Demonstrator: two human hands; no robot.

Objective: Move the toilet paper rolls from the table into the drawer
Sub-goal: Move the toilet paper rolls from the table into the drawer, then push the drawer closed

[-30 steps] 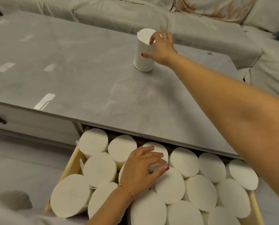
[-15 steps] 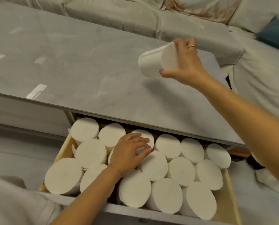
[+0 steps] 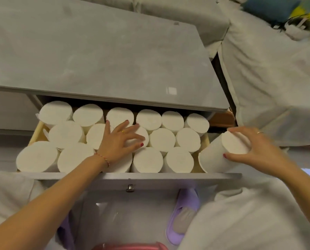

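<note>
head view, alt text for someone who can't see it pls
A right hand lowers a toilet paper roll into the right end of an open drawer packed with upright rolls, while the left hand rests on them. The grey table above is bare.

Purple slipper (image 3: 184,213), white sofa (image 3: 269,83) nr table

- Drawer (image 3: 130,176) pulled out under grey table (image 3: 96,60), packed with upright toilet paper rolls (image 3: 161,139) in three rows.
- Left hand (image 3: 118,141) lies on the middle rolls, fingers spread and bent over one.
- Right hand (image 3: 253,150) grips a tilted roll (image 3: 221,156) at the drawer's right end, by the front corner.
- Purple slipper (image 3: 183,217) on floor below.
</note>
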